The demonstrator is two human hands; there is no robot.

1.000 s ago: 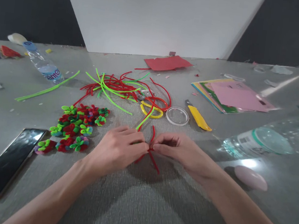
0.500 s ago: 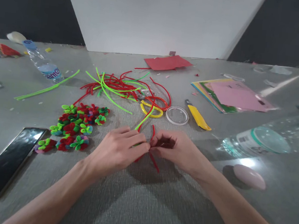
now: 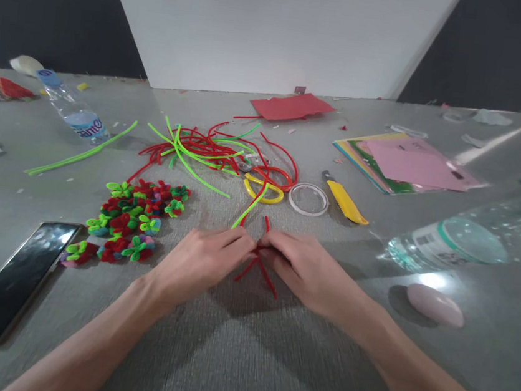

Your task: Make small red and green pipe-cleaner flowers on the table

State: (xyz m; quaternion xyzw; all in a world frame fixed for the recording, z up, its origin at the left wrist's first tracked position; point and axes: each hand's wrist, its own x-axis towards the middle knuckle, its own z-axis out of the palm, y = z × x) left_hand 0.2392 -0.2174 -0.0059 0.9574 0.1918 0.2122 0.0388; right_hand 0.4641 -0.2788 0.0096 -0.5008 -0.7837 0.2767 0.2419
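Red pipe cleaners [image 3: 267, 276] cross between my two hands, their loose ends sticking out above and below the fingers. My left hand [image 3: 216, 250] is closed in a pinch on them, and a bright green pipe cleaner [image 3: 249, 213] rises from behind its fingers. On the other side my right hand [image 3: 302, 263] also pinches the red pipe cleaners, its fingertips almost touching the left ones. The crossing point is partly hidden by the fingers. Just beyond lie scissors [image 3: 263, 194] with yellow and orange handles, partly under a heap of red and green pipe cleaners [image 3: 200, 150].
Small pipe-cleaner flowers [image 3: 123, 224] cluster at left, by a phone [image 3: 10, 283]. A clear lid [image 3: 308, 200] and a yellow cutter [image 3: 345, 200] lie ahead. Bottles stand or lie left [image 3: 81, 118] and right [image 3: 452, 245]. A pink oval object [image 3: 435, 304] and paper sheets [image 3: 415, 163] are at right.
My right hand has turned and its fingers have closed down nearer the crossing. My left hand has shifted slightly, and more of the lower red ends now shows.
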